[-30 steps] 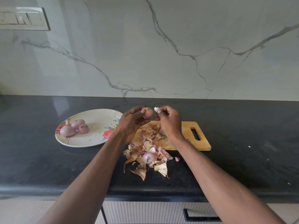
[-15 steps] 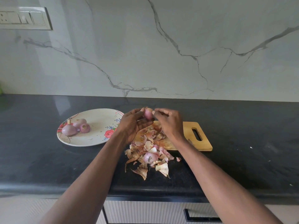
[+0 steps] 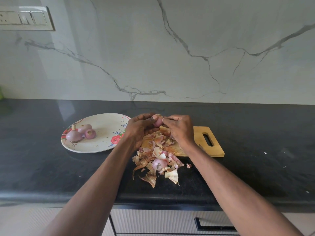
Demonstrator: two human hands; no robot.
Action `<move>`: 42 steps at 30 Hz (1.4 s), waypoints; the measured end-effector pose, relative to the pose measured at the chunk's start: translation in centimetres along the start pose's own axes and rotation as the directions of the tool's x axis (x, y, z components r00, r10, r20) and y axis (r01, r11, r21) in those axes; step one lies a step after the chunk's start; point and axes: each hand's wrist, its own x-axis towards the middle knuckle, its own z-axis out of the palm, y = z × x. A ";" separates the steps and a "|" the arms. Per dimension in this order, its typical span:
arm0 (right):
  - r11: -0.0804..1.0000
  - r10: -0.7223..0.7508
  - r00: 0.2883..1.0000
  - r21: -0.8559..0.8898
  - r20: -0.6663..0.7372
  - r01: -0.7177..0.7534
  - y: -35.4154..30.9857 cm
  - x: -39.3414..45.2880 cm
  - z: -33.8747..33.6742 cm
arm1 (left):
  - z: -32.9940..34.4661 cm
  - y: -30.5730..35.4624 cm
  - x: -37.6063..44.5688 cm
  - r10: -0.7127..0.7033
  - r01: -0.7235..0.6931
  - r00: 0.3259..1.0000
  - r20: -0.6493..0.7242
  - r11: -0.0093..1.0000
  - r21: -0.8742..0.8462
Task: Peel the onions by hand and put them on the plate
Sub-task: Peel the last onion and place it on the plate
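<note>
A small pink onion (image 3: 158, 121) is held up above the wooden cutting board (image 3: 201, 133). My left hand (image 3: 140, 127) grips it from the left, fingers curled round it. My right hand (image 3: 179, 128) pinches at its right side with fingertips. Three peeled onions (image 3: 80, 132) lie together on the left part of the white flowered plate (image 3: 105, 143). A heap of onion skins (image 3: 158, 160) covers the board's left half and spills onto the black counter.
The black counter (image 3: 255, 167) runs wide to both sides, its front edge close below the skins. A marble wall stands behind, with a switch panel (image 3: 25, 18) at upper left. A drawer handle (image 3: 214, 225) shows under the counter.
My right hand, which held a bit of skin apart from the onion, has come back to the onion and pinches it. The left hand keeps its grip.
</note>
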 end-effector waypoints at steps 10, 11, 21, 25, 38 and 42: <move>0.995 0.066 0.996 -0.067 -0.051 -0.070 1.1 1.1 0.4 | 0.1 0.0 0.0 -0.042 0.039 0.996 -0.079 0.999 -0.033; 0.996 0.062 0.997 -0.069 -0.044 -0.064 1.1 1.2 0.3 | 0.1 0.0 0.1 -0.050 0.045 0.995 -0.083 0.997 -0.056; 0.954 -0.149 0.989 -0.261 0.011 0.147 1.0 0.7 0.4 | -0.3 0.1 0.1 -0.066 0.066 0.998 0.009 0.997 -0.034; 0.949 -0.162 0.987 -0.272 0.006 0.158 1.1 0.3 0.5 | 0.0 0.0 0.0 -0.056 0.056 0.998 0.018 0.998 0.016; 0.852 -0.303 0.953 -0.453 -0.015 0.263 2.4 0.5 1.0 | 0.6 -0.4 -0.4 0.012 -0.012 1.000 -0.006 0.998 0.063; 0.877 -0.287 0.958 -0.400 0.004 0.265 2.1 0.2 1.0 | 0.6 -0.1 -0.4 0.022 -0.022 0.999 -0.036 1.000 0.001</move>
